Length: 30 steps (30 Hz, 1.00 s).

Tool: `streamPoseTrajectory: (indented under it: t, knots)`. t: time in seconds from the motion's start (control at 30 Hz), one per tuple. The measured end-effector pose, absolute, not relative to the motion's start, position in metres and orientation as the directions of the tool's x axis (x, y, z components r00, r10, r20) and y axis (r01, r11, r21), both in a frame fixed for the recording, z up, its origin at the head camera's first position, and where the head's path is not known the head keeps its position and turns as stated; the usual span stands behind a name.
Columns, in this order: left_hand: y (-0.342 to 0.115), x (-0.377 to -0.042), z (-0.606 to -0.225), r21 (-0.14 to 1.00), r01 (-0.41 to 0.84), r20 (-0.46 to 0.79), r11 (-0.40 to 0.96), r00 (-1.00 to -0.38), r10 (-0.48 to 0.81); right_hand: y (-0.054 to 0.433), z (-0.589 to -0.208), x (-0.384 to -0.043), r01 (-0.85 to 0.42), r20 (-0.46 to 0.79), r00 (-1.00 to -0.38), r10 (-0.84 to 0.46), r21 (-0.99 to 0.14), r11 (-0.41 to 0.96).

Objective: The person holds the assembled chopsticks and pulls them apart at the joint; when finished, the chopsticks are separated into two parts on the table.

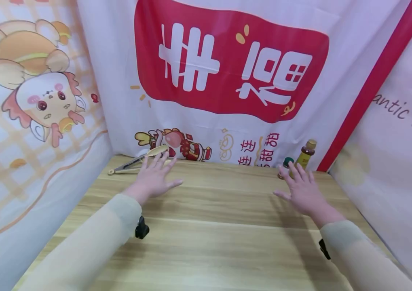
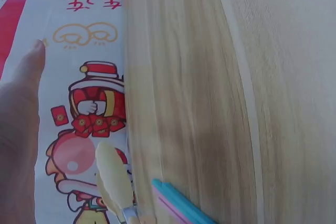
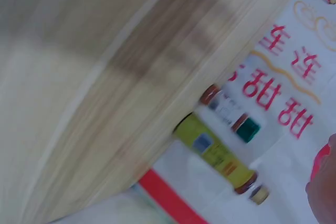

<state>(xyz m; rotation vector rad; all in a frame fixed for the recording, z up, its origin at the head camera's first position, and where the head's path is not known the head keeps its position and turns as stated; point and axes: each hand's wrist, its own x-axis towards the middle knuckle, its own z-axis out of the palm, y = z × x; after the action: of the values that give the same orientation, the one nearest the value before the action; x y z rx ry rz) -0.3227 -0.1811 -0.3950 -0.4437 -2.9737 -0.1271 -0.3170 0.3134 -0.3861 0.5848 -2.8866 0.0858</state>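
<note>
Saw fingers spread wide on the left hand (image 1: 153, 178) and likewise on the right hand (image 1: 302, 192), both held out palm down toward the back of the wooden counter (image 1: 206, 250), well apart from each other. Found the tongs (image 2: 115, 177) at the back left of the counter, partly covered by the left hand in the head view; could not tell contact from a gap there. Traced their long axis slantwise, from the narrow end at the left to the cream tips at the right, pointing inward and toward the hanging cloth (image 1: 115, 60). Noted dark, metallic-looking arms standing apart and smooth, rounded tips. Saw a teal rod-like item (image 2: 181, 203) with a purple strip near the tongs, set aslant and cropped by the left wrist view.

Found the small bottle (image 3: 230, 113) and the tall bottle (image 3: 218, 153) at the back right, both upright, caps upward, just beside each other before the cloth, with the small bottle to the left. Noted a green cap and whitish label on the small bottle; on the tall bottle, a yellow label with a blue patch, a dark brown neck and a tan cap. Saw the right hand overlapping both in the head view; could not tell touching from apart.
</note>
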Motion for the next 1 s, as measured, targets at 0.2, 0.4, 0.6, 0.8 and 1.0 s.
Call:
streamPoseTrajectory:
  t: [0.2, 0.4, 0.6, 0.8, 1.0]
  knots:
    - [-0.234, -0.301, -0.393, 0.048, 0.194, 0.146, 0.98, -0.972, 0.185, 0.233, -0.386, -0.339, -0.552, 0.157, -0.829, -0.537, -0.077, 0.83]
    - [-0.269, -0.278, -0.404, 0.166, 0.091, 0.04, 0.982, -0.996, 0.085, 0.119, -0.389, -0.351, -0.707, 0.083, -0.707, -0.703, -0.105, 0.699]
    - [-0.27, -0.272, -0.431, 0.325, -0.027, -0.147, 0.945, -0.989, 0.022, 0.019, -0.407, -0.352, -0.796, -0.033, -0.59, -0.807, -0.143, 0.588]
    - [-0.263, -0.283, -0.448, 0.364, -0.04, -0.107, 0.931, -0.994, -0.001, -0.049, -0.423, -0.354, -0.826, -0.017, -0.55, -0.835, -0.134, 0.547]
    - [-0.27, -0.282, -0.449, 0.412, -0.054, -0.096, 0.909, -0.995, -0.015, -0.097, -0.433, -0.352, -0.87, 0.02, -0.487, -0.873, -0.1, 0.483]
